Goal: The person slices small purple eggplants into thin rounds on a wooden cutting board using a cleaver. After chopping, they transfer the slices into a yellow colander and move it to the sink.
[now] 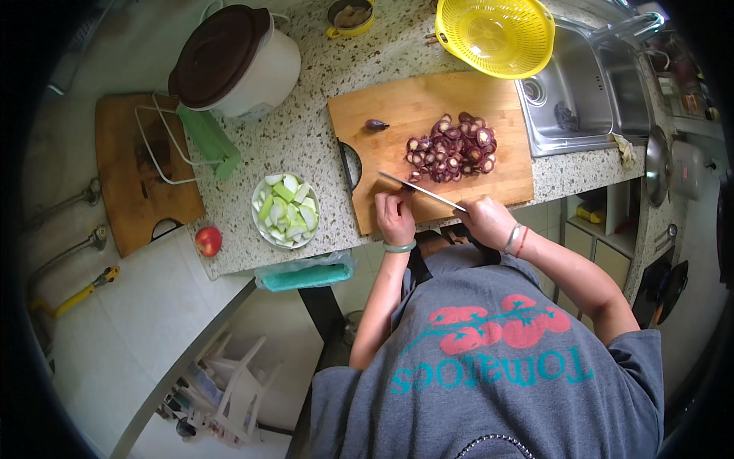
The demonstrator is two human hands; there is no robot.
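My right hand (489,220) grips a kitchen knife (424,193), its blade slanting across the near edge of a wooden cutting board (428,99). Beside the blade, my left hand (395,218) is closed, fingers curled on a dark purple piece, apparently purple carrot (407,189), mostly hidden by fingers and blade. Right of the blade lies a heap of round purple slices (453,147) with pale centres. A small dark end piece (375,125) sits apart at the board's upper left.
Left of the board stands a bowl of pale green chunks (287,213). A red fruit (208,241) lies near the counter edge. Behind are a lidded white pot (260,73), a yellow cup (352,17) and a yellow colander (497,38). A steel sink (569,84) is at right.
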